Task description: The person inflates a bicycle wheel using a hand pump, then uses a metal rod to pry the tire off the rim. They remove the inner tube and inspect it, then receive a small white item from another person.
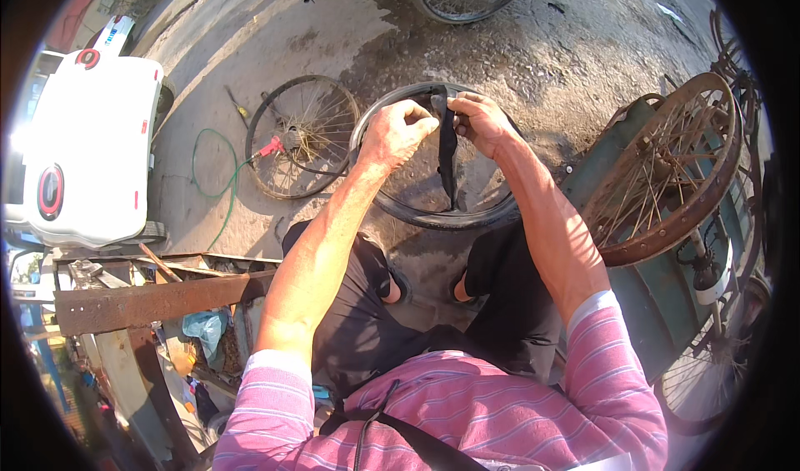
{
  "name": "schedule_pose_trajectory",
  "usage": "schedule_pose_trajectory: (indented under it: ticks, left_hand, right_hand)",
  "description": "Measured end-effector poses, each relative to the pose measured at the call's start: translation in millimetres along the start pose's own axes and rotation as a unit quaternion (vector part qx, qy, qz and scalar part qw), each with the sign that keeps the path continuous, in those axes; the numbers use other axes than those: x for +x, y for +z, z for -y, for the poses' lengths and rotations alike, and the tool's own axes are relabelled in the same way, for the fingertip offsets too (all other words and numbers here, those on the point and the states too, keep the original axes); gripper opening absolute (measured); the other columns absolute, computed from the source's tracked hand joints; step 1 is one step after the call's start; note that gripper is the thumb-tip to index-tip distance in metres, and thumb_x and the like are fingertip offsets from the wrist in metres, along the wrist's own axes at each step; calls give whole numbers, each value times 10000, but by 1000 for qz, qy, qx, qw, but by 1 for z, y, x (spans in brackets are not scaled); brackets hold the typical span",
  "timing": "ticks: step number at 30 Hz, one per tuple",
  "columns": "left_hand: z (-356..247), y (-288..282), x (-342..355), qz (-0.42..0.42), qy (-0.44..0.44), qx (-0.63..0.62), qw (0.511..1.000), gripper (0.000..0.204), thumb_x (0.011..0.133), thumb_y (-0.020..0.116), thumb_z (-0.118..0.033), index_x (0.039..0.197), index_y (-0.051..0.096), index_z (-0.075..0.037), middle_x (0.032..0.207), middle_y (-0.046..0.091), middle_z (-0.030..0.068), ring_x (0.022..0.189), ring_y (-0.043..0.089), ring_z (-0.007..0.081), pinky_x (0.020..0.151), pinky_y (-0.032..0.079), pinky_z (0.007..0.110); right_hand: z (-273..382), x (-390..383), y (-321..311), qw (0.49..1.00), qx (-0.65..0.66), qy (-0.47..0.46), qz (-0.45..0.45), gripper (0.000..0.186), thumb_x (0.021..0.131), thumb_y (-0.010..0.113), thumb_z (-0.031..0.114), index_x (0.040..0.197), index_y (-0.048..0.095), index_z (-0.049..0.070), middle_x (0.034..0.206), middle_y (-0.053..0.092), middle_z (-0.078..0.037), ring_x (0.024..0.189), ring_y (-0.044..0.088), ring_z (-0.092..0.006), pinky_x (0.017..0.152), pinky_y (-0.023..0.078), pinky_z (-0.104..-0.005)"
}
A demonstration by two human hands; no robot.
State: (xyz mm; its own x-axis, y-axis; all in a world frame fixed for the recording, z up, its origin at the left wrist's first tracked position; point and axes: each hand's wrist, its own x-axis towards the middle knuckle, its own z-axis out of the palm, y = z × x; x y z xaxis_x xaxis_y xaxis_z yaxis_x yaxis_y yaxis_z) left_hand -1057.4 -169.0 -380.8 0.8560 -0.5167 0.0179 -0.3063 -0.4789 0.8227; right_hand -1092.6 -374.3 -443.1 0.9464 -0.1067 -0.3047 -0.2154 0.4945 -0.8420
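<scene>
A flattened black bicycle inner tube (pixel 447 158) hangs down between my hands, across the middle of a black bicycle tyre (pixel 437 219) in front of my feet. The upper part of the tube is pinched between the thumb and fingers of my right hand (pixel 482 122). My left hand (pixel 394 135) is just to the left of the tube, its thumb and fingertips pressed together. Whatever those fingertips may hold is too small to make out.
Left of the tyre lies a spoked wheel (pixel 302 167) with a red-handled tool (pixel 268 147) and a green hose (pixel 231 192). A rusty wheel (pixel 658 171) leans on a green box (pixel 642 304) at right. A white vehicle (pixel 96 150) stands left, above scrap and a rusty beam (pixel 158 303).
</scene>
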Motion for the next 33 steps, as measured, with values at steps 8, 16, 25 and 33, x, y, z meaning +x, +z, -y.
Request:
schedule_pose_trajectory:
  ticks: [8, 16, 25, 33]
  left_hand:
    - [17, 23, 18, 70, -80, 131, 986, 506, 804, 844, -468, 1009, 752, -15, 921, 760, 204, 883, 744, 348, 774, 554, 442]
    - [78, 25, 36, 69, -99, 133, 984, 297, 837, 679, -302, 900, 742, -18, 871, 714, 243, 867, 715, 419, 762, 546, 489]
    - [102, 34, 12, 111, -296, -124, 941, 269, 931, 666, -275, 882, 742, -22, 839, 733, 120, 708, 682, 231, 633, 522, 376]
    - [112, 38, 7, 100, -428, -229, 869, 314, 1008, 572, -329, 1012, 704, -45, 855, 712, 100, 646, 649, 203, 612, 557, 427]
  right_hand:
    - [-19, 10, -19, 993, -96, 47, 49, 112, 972, 703, 158, 873, 662, 127, 830, 647, 39, 718, 575, -64, 635, 445, -240]
    - [-45, 41, -8, 972, -210, 99, 32, 178, 948, 735, 241, 998, 755, 71, 897, 730, -16, 789, 652, -96, 665, 475, -261]
    - [-80, 38, -10, 949, -171, 264, -27, 108, 935, 729, 222, 951, 719, 116, 870, 705, -13, 745, 677, -150, 595, 438, -286]
    - [-82, 35, -5, 975, -112, 187, -47, 69, 940, 655, 174, 931, 642, 107, 825, 594, -1, 698, 601, -135, 526, 400, -312]
